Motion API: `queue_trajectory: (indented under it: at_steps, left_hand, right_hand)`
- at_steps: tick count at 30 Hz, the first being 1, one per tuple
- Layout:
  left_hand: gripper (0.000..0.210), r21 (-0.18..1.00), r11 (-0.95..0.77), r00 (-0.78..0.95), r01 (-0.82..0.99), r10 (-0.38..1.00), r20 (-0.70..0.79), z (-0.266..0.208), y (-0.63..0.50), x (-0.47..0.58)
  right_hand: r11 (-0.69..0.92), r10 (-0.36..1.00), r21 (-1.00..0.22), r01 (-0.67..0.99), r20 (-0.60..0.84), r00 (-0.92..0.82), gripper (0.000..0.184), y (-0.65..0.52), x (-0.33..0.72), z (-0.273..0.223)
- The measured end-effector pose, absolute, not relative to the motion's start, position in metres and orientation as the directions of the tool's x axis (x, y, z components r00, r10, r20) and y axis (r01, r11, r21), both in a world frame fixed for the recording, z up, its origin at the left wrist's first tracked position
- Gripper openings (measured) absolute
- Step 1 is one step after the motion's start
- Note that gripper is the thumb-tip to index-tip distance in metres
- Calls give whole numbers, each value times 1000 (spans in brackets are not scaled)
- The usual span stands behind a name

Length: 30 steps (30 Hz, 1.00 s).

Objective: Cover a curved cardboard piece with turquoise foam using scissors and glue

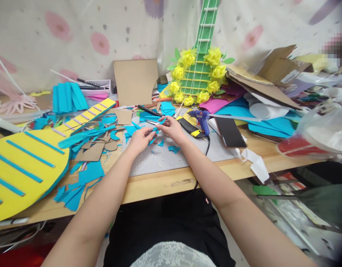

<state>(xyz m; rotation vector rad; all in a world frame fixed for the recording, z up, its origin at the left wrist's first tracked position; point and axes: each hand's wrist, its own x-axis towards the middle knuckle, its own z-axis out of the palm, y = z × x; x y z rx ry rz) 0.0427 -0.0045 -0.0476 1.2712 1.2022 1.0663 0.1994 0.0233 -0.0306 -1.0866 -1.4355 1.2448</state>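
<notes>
My left hand (141, 139) and my right hand (172, 129) meet over a grey cutting mat (159, 163), fingertips nearly touching. Between the thumb and fingers of my right hand is a small piece of blue paper (161, 121). The fingers of my left hand are pinched close to it; what they hold, if anything, is too small to make out. A thin pointed metal tool (151, 122) lies by the fingertips, its kind unclear. Blue paper scraps (174, 149) are scattered on the mat around both hands.
A yellow guitar-shaped cutout (28, 163) with blue strips lies left, beside cardboard offcuts (93, 151). A green paper guitar (197, 74) with yellow flowers stands behind. To the right are a blue glue gun (203, 120), a phone (230, 131) and a red-and-white bucket (304, 144).
</notes>
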Motion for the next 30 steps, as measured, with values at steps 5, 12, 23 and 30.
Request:
queue_trajectory:
  at_steps: [5, 12, 23, 30]
  left_hand:
    - [26, 986, 143, 156, 87, 975, -155, -37, -11, 45]
    - [39, 987, 110, 229, 119, 964, -135, -31, -17, 37]
    - [35, 993, 118, 291, 16, 950, -118, -29, -16, 43]
    - [37, 980, 195, 294, -27, 939, -179, -27, -20, 41]
  right_hand:
    - [152, 962, -987, 40, 139, -233, 38, 20, 200, -30]
    - [180, 931, -983, 33, 160, -328, 37, 19, 201, -27]
    - [105, 901, -991, -86, 131, -413, 38, 15, 200, -26]
    - [81, 904, -994, -66, 102, -415, 39, 15, 204, -26]
